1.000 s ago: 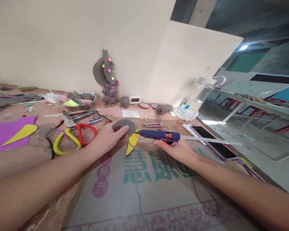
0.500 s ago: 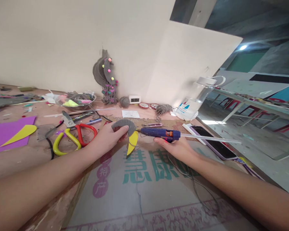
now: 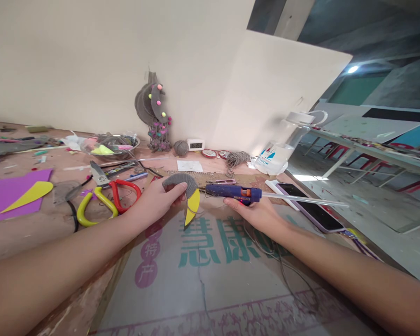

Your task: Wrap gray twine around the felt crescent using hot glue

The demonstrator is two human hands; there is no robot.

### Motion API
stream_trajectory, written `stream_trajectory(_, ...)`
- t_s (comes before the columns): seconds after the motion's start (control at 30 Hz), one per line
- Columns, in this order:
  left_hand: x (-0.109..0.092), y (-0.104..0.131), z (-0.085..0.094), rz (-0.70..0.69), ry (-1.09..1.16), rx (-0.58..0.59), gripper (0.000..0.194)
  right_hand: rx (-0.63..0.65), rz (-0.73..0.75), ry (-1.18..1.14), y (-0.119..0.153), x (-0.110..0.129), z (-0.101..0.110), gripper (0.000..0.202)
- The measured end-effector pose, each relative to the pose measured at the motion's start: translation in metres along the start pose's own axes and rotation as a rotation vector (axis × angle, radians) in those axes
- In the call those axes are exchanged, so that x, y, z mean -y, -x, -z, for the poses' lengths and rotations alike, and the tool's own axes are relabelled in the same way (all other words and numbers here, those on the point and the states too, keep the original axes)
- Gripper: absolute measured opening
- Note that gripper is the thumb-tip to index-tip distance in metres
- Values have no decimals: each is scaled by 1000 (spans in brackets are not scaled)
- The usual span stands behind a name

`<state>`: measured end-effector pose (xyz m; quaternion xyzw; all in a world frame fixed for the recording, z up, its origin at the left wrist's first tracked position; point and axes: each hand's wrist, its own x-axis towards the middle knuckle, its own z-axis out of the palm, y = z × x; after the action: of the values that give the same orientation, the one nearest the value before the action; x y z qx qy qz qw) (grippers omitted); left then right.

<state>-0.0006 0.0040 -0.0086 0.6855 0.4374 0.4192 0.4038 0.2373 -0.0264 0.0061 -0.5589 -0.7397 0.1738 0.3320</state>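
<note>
Between the thumb and fingers of my left hand [image 3: 164, 198] is a yellow crescent [image 3: 193, 206], its upper part wound with grey yarn [image 3: 182, 182] and its bare tip pointing down. My right hand [image 3: 255, 214] grips a blue hot glue gun [image 3: 233, 192], with a long clear glue stick [image 3: 308, 200] running out of its back. The gun's nozzle is at the crescent's right edge; whether it touches cannot be made out. Loose grey yarn [image 3: 283, 266] trails below my right hand onto the printed plastic sheet [image 3: 161, 303].
Scissors [image 3: 100, 191] with red and yellow handles lie left, beside purple sheets [image 3: 17, 196] and a yellow cutout [image 3: 31, 193]. Behind are a bowl [image 3: 108, 148], a yarn ball [image 3: 181, 148], a small clock [image 3: 196, 144] and a water bottle [image 3: 282, 144]. A phone [image 3: 310, 205] lies right.
Almost nothing differs. The glue gun's nozzle has shifted very slightly along the crescent's edge, and both hands keep their holds.
</note>
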Motion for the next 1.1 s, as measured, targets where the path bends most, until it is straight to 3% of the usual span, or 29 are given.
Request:
stream_trajectory(0.33, -6, 3, 0, 25, -38, -32, 25, -10, -137, 25, -1, 1, 2, 34)
stream_trajectory(0.6, -8, 2, 0, 37, -57, -11, 25, 18, 65, -255, -11, 17, 28, 29)
stream_trajectory(0.73, -8, 3, -1, 34, -50, -6, 25, -23, 23, -317, -21, 22, 37, 29)
stream_trajectory(0.83, -7, 2, -2, 17, -35, 4, 26, 21, -45, -226, -40, 22, 36, 35)
stream_trajectory(0.93, -6, 2, -3, 21, 1, 15, 26, 45, 47, -100, -72, 21, 31, 35)
stream_trajectory(1.1, -8, 2, -4, 58, 30, 3, 25, 49, 28, 20, -126, 3, 5, 36)
